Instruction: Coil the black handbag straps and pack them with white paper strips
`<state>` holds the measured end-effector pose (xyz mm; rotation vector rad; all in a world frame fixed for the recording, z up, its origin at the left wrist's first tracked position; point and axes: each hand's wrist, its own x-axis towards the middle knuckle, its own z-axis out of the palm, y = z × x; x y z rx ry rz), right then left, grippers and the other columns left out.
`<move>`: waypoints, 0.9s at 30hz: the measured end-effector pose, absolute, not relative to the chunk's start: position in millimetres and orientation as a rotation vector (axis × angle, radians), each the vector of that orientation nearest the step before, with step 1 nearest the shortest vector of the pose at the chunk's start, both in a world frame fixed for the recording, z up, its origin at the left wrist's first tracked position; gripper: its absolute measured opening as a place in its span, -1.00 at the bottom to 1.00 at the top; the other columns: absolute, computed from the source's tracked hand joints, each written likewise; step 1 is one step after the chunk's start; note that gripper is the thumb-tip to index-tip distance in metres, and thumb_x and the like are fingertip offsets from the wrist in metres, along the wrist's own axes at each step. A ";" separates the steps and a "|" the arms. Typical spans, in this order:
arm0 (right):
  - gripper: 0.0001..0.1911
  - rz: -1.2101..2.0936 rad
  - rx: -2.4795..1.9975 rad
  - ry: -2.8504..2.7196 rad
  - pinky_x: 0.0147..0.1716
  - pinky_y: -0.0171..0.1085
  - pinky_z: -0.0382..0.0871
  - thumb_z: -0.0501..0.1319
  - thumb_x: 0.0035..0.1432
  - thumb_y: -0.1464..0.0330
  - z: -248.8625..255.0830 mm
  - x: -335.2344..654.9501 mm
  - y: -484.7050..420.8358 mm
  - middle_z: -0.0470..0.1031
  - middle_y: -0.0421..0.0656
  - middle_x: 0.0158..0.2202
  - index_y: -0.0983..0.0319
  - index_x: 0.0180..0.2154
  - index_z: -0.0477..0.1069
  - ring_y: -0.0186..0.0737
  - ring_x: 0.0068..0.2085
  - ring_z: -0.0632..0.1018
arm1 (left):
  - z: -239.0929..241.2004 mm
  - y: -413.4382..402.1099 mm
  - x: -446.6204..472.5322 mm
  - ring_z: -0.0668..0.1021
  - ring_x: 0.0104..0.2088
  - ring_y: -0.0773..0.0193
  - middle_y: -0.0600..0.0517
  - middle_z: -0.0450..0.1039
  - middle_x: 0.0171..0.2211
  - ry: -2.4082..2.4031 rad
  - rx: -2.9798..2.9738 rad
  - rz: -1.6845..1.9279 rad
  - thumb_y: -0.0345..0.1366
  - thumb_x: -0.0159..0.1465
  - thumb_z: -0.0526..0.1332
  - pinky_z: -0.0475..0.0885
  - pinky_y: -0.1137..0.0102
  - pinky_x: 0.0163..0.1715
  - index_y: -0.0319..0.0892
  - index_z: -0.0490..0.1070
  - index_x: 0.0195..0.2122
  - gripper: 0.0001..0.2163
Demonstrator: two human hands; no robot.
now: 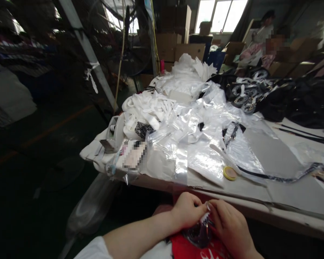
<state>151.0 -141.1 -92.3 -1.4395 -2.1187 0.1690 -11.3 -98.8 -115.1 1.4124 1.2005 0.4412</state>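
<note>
Over my lap, my left hand (187, 212) and my right hand (230, 225) come together with thumbs and fingertips pinched. Between them is a dark, glossy bundle (198, 235), seemingly in clear plastic, with a white jagged-edged strip (205, 217) at its top. Both hands grip around that strip; the exact hold of each fingertip is partly hidden. Beneath the bundle lies red cloth (183, 246) with white lettering. The table's front edge (232, 199) is just beyond my hands.
Clear plastic bags (205, 154) spread over the table, beside piled white strips (148, 109). A tape dispenser (112, 138) stands at the left corner. A yellow-rimmed round item (229, 173) lies near the front. Black bags (299, 100) are heaped right; a person (263, 32) is behind.
</note>
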 end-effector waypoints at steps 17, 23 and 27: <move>-0.72 0.112 -1.452 -2.236 -0.39 -0.26 0.21 -0.02 0.35 0.41 -91.7 162.1 -145.5 0.40 -0.18 -0.49 0.23 -0.35 0.40 -0.25 -0.45 0.42 | -113.6 -91.7 10.4 0.22 -0.65 0.42 0.08 0.18 -0.74 1.230 1.679 0.342 -0.26 0.08 0.11 0.05 0.46 -0.62 -0.29 0.44 -0.67 -0.72; -0.72 0.878 -1.648 -1.701 -0.25 -0.28 0.40 0.07 0.31 0.21 -71.6 176.0 -139.9 0.56 -0.13 -0.27 0.21 -0.20 0.48 -0.21 -0.26 0.55 | -99.2 -89.1 6.8 0.34 -0.60 0.42 0.06 0.34 -0.69 1.230 1.638 0.437 -0.16 0.13 0.16 0.11 0.49 -0.57 -0.28 0.53 -0.59 -0.68; -0.67 1.266 -1.607 -1.580 -0.14 -0.21 0.43 0.15 0.23 0.14 -71.7 181.5 -139.9 0.59 -0.09 -0.21 0.21 -0.16 0.54 -0.11 -0.18 0.57 | -93.8 -92.1 1.2 0.34 -0.59 0.42 0.07 0.34 -0.67 1.190 1.648 0.395 -0.14 0.12 0.19 0.12 0.48 -0.58 -0.27 0.53 -0.58 -0.69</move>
